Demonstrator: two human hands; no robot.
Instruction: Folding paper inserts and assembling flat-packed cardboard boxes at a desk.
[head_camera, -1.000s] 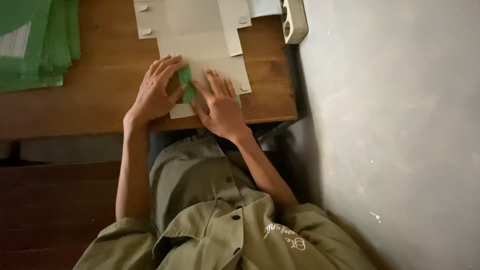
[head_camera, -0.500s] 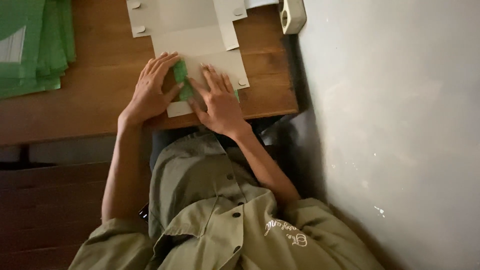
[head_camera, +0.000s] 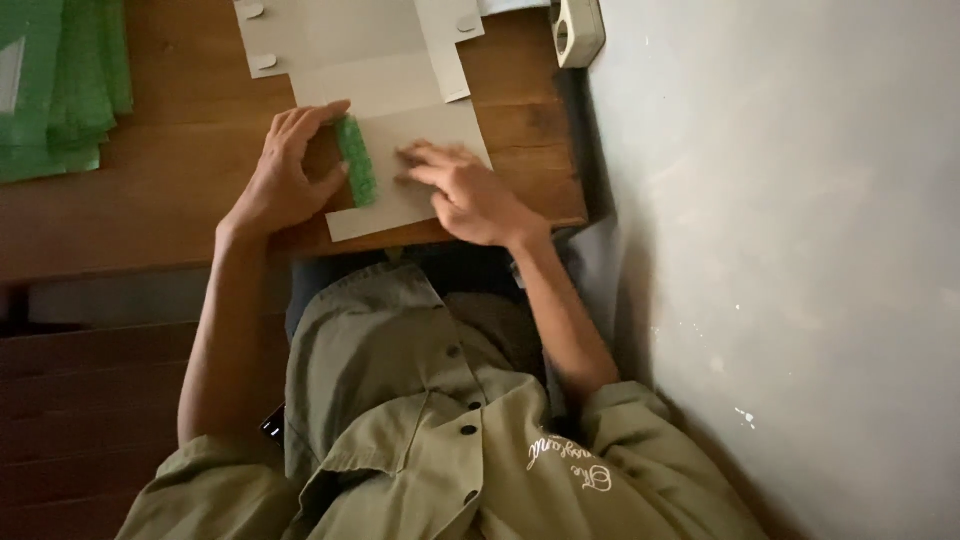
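Observation:
A flat grey cardboard box blank (head_camera: 385, 75) lies on the wooden table (head_camera: 170, 195), with one narrow green flap (head_camera: 356, 160) folded up along its near panel. My left hand (head_camera: 282, 180) pinches that green flap between thumb and fingers at the blank's left edge. Just right of the flap, my right hand (head_camera: 468, 192) lies flat on the grey panel with its fingers stretched out, pressing it down. My olive shirt fills the bottom of the view.
A pile of green sheets (head_camera: 55, 85) lies at the table's far left. A small pale object (head_camera: 578, 30) sits at the table's right corner, against a grey wall (head_camera: 800, 250). A dark wooden surface (head_camera: 80, 400) lies below the table at left.
My hands have drawn apart. The right hand slid to the right across the grey panel, and the green flap now shows as a full strip under my left hand's fingers.

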